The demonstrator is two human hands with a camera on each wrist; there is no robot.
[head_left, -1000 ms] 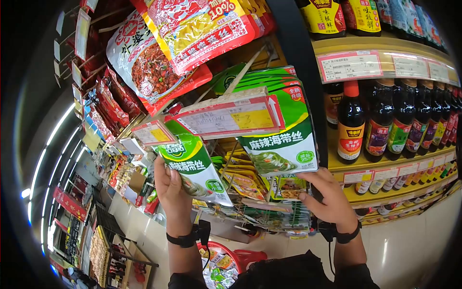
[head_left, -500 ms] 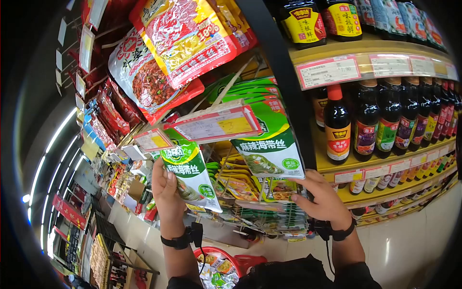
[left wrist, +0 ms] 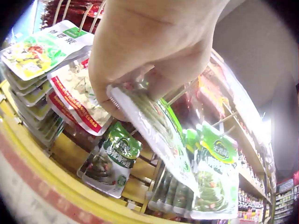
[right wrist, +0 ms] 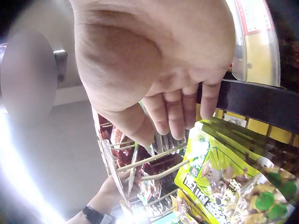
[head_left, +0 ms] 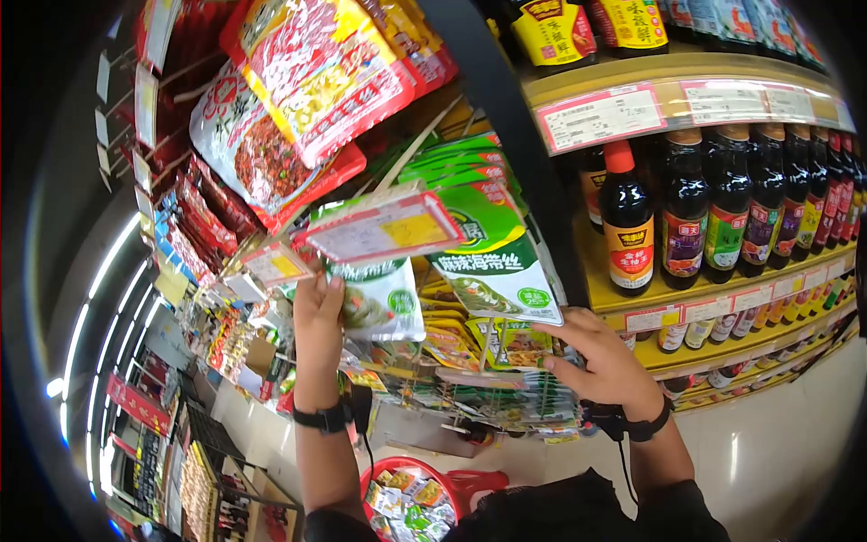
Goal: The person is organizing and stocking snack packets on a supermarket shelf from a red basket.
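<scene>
Gripping a green seaweed snack packet [head_left: 386, 305] between thumb and curled fingers, the left hand [head_left: 318, 314] holds it up just below a price tag [head_left: 384, 226]. The right hand [head_left: 603, 363], fingers relaxed and apart, touches the lower corner of the hanging seaweed packets [head_left: 492, 262] beside it.

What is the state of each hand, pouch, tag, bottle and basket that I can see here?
left hand, pinches the green kelp pouch.
green kelp pouch, held up behind the price tag.
right hand, fingers touch the hanging kelp pouches' lower edge.
hanging kelp pouches, on their hook, tilted.
price tag, tipped.
soy sauce bottles, upright, capped.
red basket, on the floor, holding packets.
</scene>
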